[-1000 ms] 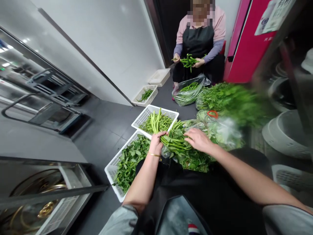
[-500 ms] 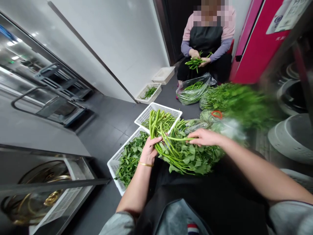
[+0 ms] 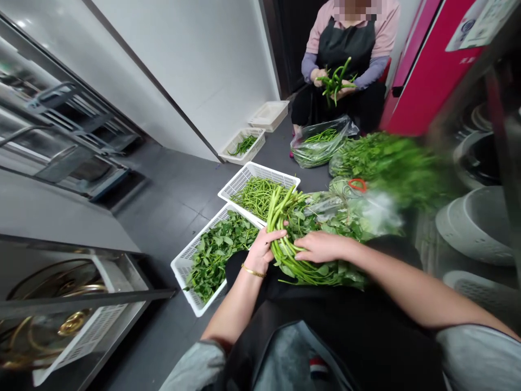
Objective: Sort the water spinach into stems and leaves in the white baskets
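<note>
My left hand (image 3: 264,248) is closed round a bunch of green leafy stalks (image 3: 285,217), the cut ends pointing up and away. My right hand (image 3: 319,247) rests on the same bunch lower down, fingers curled over the stems. The leafy ends (image 3: 325,271) lie across my dark apron. Just left of my hands stands a white basket (image 3: 185,269) of picked leaves, and behind it a second white basket (image 3: 260,175) of thin green stems.
A person in a dark apron (image 3: 345,49) sits opposite, holding green beans (image 3: 334,81) over a clear bag (image 3: 319,146). More greens (image 3: 382,157) pile at the right. Two small white baskets (image 3: 254,133) stand by the wall. Grey tubs (image 3: 476,222) are at the right, a steel rack (image 3: 73,304) at the left.
My left hand lowered the bunch and shifted it right, over my lap. My right hand moved from pulling one stalk to lying on the stems. The person opposite raised their beans.
</note>
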Available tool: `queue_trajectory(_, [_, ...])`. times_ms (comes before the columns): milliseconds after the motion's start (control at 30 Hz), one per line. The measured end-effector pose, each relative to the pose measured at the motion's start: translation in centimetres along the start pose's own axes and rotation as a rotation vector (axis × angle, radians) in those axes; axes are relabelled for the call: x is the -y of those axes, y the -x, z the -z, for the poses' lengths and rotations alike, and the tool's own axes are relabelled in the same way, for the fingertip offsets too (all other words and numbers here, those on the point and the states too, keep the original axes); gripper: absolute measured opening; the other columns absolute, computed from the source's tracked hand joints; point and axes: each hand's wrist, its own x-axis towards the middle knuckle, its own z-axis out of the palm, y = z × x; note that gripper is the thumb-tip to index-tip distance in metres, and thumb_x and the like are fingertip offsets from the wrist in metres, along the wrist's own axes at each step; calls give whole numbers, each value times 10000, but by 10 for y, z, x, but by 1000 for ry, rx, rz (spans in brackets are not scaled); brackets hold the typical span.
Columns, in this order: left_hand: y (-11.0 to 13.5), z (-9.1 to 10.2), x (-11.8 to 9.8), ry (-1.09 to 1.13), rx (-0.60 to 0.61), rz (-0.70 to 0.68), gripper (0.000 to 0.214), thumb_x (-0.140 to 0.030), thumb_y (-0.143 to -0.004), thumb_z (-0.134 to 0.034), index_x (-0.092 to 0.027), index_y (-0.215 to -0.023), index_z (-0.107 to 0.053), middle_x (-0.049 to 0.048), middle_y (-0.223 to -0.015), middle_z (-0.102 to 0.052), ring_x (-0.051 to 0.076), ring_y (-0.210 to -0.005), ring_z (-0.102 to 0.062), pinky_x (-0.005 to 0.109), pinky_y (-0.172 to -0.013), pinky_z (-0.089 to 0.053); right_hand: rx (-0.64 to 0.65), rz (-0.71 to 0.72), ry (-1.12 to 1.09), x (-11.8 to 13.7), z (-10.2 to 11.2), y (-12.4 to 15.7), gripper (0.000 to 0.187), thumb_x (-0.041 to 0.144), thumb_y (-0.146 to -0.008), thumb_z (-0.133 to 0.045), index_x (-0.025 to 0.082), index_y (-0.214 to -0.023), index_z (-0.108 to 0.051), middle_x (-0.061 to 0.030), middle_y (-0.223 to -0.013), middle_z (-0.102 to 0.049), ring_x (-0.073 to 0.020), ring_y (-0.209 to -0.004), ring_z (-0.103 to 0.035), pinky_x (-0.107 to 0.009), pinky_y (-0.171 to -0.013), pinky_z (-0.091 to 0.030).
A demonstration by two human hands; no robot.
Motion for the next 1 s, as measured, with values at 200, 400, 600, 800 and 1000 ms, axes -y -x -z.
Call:
queue_trajectory(200, [18,28,-33,12,-61,-226,235,-103,-559,-721,-138,-779,-644,9,-664,-644,97,-526,-573,204,-502,-479,-137,-133,200,-52,64,28,363,272,-757,-615,194,-1112,-631,-60,-945,-683,-198,-804,-621,-272,-639,-423])
queue_trajectory(400, [32,46,-49,168,-82,-362,260,-93,-549,-688,-161,-780,-591,-19,-647,-599,107,-579,-564,224,-558,-487,-564,-163,208,-73,90,71,229,309,-812,-547,220,-980,-675,-33,-875,-702,-183,-744,-640,-299,-660,-483])
queue_trajectory(600, [31,49,-53,348,-79,-385,232,-102,-551,-640,-168,-752,-547,-35,-610,-528,101,-569,-529,236,-574,-500,-1046,40,225,-12,87,76,115,273,-843,-567,225,-840,-672,-42,-825,-672,-181,-774,-614,-335,-742,-483])
queue_trajectory(800, [37,42,-51,370,-41,-388,245,-119,-541,-645,-161,-744,-515,-46,-606,-487,96,-583,-529,228,-593,-504,-690,383,381,12,60,25,169,258,-857,-577,202,-963,-696,-56,-938,-695,-232,-1064,-538,-493,-1008,-320])
queue_trajectory(1000, [43,51,-50,280,-87,-414,248,-130,-536,-647,-175,-758,-545,-43,-599,-497,100,-561,-525,227,-561,-493,-278,413,295,2,52,-2,201,264,-867,-548,179,-886,-729,-57,-776,-690,-185,-800,-590,-443,-964,-344])
